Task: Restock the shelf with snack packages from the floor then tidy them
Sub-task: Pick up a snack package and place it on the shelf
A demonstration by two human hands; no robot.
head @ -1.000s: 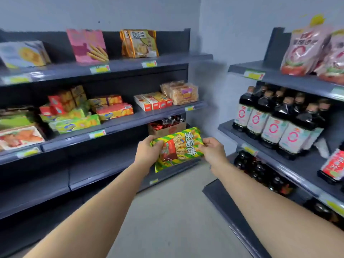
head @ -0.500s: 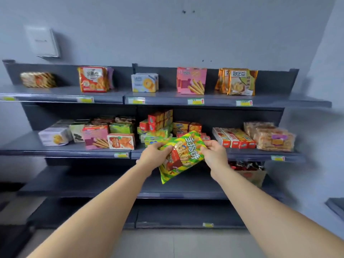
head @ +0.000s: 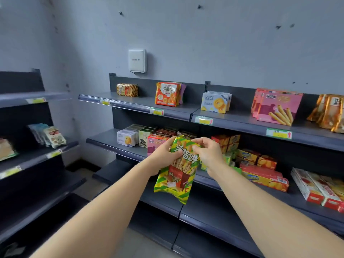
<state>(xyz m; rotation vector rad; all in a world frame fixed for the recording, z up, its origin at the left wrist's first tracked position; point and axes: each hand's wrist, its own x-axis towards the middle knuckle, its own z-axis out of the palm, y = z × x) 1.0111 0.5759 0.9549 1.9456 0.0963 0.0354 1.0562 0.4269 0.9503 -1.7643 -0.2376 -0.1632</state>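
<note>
The left hand curled round the top left edge of the bag; the right hand pinched its top right corner. The bag hung upright in the air, near the middle shelf.

The snack bag hung before the middle shelf's front edge, with the left grip at its upper left side and the right grip at its top right. Boxes crowded that shelf behind it. Above, the top shelf carried packs spaced along its back. Another shelf unit stood to the left.
</note>
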